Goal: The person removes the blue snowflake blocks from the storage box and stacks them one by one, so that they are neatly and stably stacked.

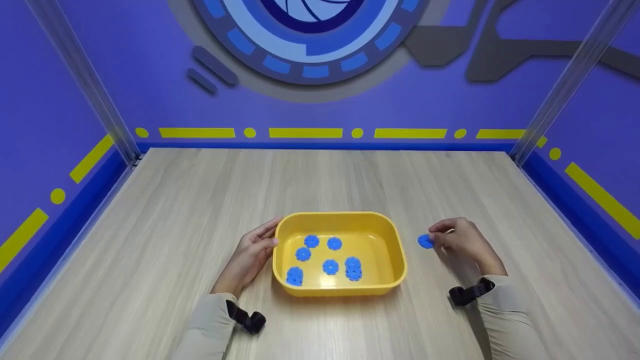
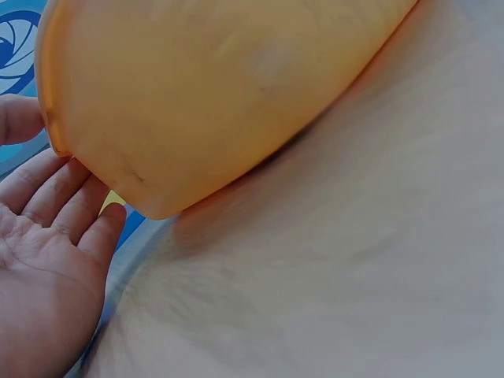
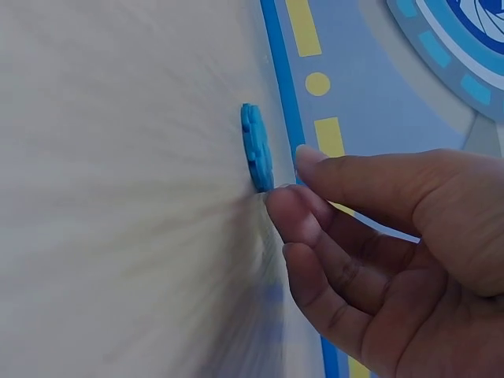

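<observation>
A yellow plastic basin (image 1: 340, 290) stands on the table with several blue notched discs (image 1: 330, 267) in it, some overlapping. My left hand (image 1: 251, 257) rests at its left wall, thumb by the rim. In the left wrist view the fingers (image 2: 59, 193) lie fairly straight against the basin's outside (image 2: 197, 94). To the right of the basin, my right hand (image 1: 462, 242) has its fingertips at the edge of a single blue disc (image 1: 425, 241). The right wrist view shows this disc (image 3: 256, 148) edge-on, close over the table, with the thumb apart from it.
The wood-grain tabletop (image 1: 210, 185) extends around the basin. Blue-purple panels (image 1: 310, 112) with yellow marks rise at the back and both sides, with metal posts (image 1: 92, 85) at the corners. Black wrist cameras (image 1: 246, 318) sit on both sleeves.
</observation>
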### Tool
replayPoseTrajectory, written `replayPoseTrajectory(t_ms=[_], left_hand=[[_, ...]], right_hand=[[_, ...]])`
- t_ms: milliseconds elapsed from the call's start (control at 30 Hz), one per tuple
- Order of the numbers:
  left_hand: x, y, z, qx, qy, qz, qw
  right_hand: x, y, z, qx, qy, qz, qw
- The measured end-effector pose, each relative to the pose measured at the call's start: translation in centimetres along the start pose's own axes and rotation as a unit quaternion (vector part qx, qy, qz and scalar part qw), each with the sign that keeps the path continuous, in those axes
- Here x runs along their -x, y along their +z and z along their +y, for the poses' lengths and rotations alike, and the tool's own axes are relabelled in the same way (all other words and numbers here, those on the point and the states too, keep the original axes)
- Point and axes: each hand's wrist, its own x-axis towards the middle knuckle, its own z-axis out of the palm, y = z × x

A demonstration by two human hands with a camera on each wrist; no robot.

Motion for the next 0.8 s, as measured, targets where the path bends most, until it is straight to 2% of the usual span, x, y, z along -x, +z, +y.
replayPoseTrajectory(t_ms=[300, 800], left_hand=[[0.0, 0.0, 0.0, -0.006, 0.005, -0.007, 0.9999], [0.0, 0.0, -0.1, -0.015, 0.005, -0.007, 0.9999]], right_hand=[[0.1, -0.6, -1.4, 0.044, -0.035, 0.010, 0.9983], [-1.1, -1.1, -5.2, 0.043, -0.080, -0.013, 0.9958]])
